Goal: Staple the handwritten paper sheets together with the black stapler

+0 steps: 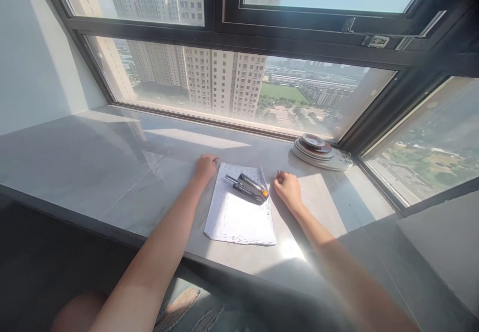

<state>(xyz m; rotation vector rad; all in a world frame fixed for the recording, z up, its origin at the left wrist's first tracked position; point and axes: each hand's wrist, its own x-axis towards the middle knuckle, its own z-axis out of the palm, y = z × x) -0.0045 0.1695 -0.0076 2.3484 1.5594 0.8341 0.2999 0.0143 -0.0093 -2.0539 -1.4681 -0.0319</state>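
Observation:
A black stapler (251, 188) with an orange button lies tilted on a stack of white paper (243, 222). Its metal staple tray sticks out to the left. Staples or dashes, too small to tell apart, line the sheet's edges. My left hand (205, 167) rests closed on the sill by the upper left corner of the paper, a small dark bit showing at its fingertips. To the right of the paper, my right hand (288, 188) is curled closed, also with something small and dark at the fingers. Neither hand touches the stapler.
The grey stone windowsill (123, 182) carries everything and ends at a front edge near my knees. A pile of round plates (314, 150) stands in the right back corner against the window frame (322, 53). Bright sun patches and shadows cross the surface.

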